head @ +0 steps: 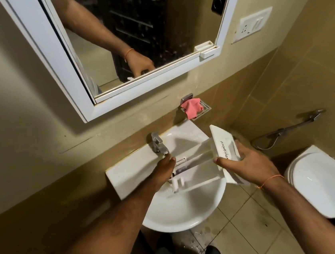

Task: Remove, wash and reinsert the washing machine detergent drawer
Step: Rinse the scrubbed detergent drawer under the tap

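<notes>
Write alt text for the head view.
Right hand holds the white drawer by its front panel over the sink; left hand reaches into its back end below the tap. Mirror above, toilet at right.

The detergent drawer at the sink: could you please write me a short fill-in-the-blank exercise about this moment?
1. The right hand grips the detergent drawer by its ____ front panel.
2. The drawer is held over the white ____.
3. The left hand reaches in just below the metal ____.
4. A ____ cloth lies in the wall soap dish.

Missing words: white; sink; tap; pink
</notes>
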